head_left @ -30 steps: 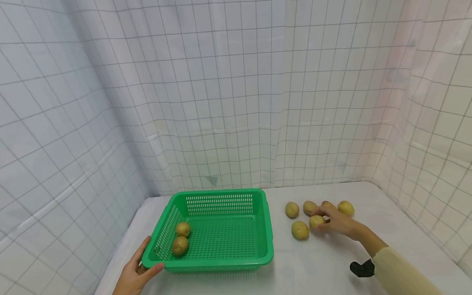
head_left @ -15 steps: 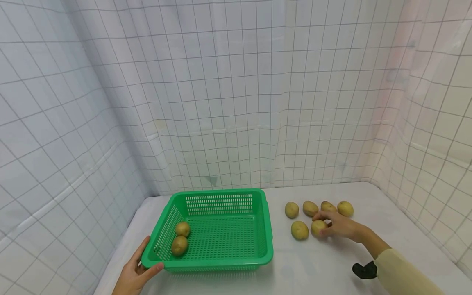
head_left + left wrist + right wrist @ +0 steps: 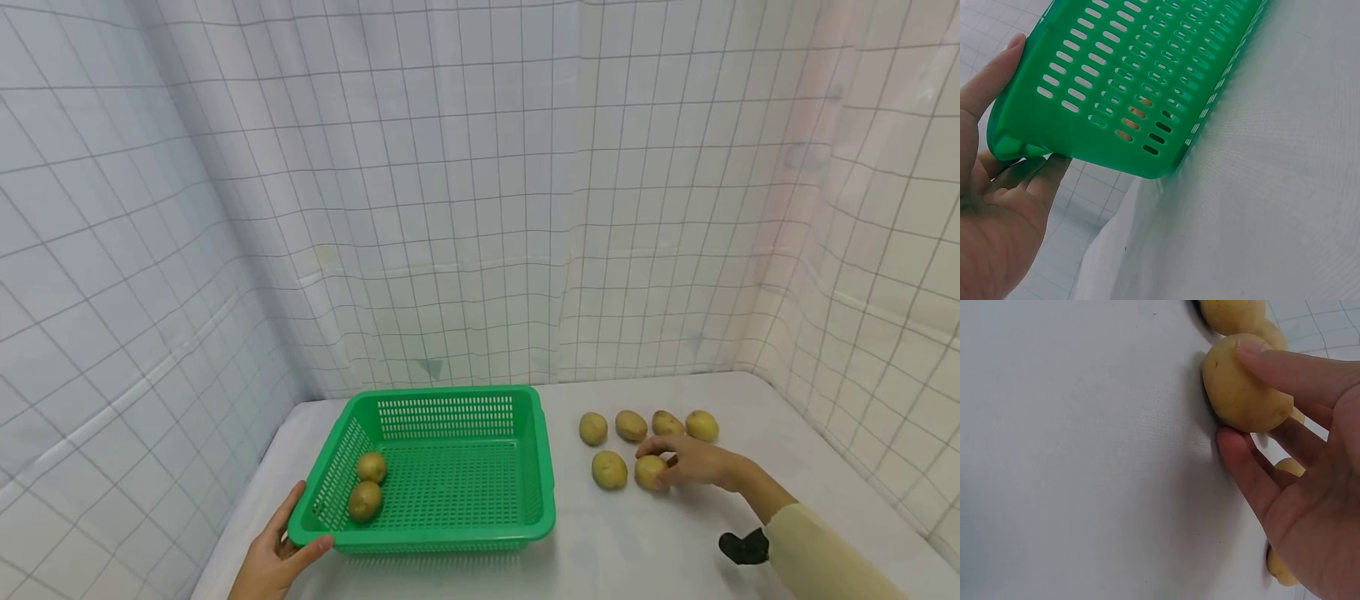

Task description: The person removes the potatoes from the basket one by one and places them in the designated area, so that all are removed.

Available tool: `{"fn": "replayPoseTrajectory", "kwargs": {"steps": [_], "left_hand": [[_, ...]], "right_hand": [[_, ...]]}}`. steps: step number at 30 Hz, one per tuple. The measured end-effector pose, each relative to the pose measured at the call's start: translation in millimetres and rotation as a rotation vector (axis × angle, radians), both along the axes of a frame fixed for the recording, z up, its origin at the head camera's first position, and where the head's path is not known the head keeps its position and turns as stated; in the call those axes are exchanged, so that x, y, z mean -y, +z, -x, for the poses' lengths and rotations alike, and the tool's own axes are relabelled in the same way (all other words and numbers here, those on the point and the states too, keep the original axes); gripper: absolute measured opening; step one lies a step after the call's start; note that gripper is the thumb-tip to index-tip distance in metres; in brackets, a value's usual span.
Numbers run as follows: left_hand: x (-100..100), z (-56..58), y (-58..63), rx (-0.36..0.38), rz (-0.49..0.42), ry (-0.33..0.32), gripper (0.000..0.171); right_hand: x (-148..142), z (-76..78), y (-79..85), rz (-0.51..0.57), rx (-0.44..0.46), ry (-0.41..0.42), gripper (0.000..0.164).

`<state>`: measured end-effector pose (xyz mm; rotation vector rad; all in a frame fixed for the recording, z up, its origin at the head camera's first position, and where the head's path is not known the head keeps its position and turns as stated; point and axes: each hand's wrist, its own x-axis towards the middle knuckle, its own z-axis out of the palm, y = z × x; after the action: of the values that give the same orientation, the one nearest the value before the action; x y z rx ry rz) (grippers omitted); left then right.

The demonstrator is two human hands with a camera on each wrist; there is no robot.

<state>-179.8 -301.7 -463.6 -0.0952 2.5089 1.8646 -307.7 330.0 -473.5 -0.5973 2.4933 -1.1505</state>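
My left hand (image 3: 272,557) grips the near left corner of a green plastic basket (image 3: 442,535), thumb along the front and fingers at the left side. The left wrist view shows that hand (image 3: 1004,219) around the basket's rim, against its slotted wall (image 3: 1104,119). Two potatoes (image 3: 365,502) lie inside the basket near its left wall. To the right, my right hand (image 3: 696,461) holds a potato (image 3: 649,473) low at the white table. In the right wrist view the thumb lies over this potato (image 3: 1235,387), with fingers curled along its other side.
Beside the held potato lies another potato (image 3: 609,470). Behind them several more potatoes (image 3: 632,425) form a loose row. A small black object (image 3: 744,547) shows by the right sleeve (image 3: 817,550). White grid-patterned curtains (image 3: 465,208) enclose the table's back and sides.
My right hand has drawn its potato a little toward me and slightly right, away from the back row. My left hand and the basket have stayed in place.
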Motion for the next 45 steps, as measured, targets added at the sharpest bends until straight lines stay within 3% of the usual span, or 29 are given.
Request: {"fn": "replayPoseTrajectory", "kwargs": {"steps": [5,13,18,23,37,45], "left_hand": [[0.0,-0.3,-0.4,-0.01,-0.009,-0.001,0.098],[0.1,-0.4,-1.2,-0.026,-0.014,0.001,0.098],[0.5,-0.1,0.0,-0.016,-0.002,-0.001,0.098],[0.2,-0.3,0.7,-0.021,0.002,-0.003,0.097],[0.4,1.1,0.4,0.002,0.0,-0.002,0.098],[0.1,0.8,0.3,0.003,-0.008,0.0,0.097]], "right_hand": [[-4.2,3.2,2.3,0.018,0.002,-0.003,0.047],[-7.6,9.2,4.6,0.024,-0.065,0.051,0.049],[-0.6,4.6,14.5,0.024,-0.021,-0.001,0.047],[3.0,3.4,23.3,0.001,-0.033,-0.027,0.041],[17.3,17.6,37.8,0.003,-0.054,0.047,0.035],[27.3,24.6,46.3,-0.025,-0.04,0.054,0.041]]}}
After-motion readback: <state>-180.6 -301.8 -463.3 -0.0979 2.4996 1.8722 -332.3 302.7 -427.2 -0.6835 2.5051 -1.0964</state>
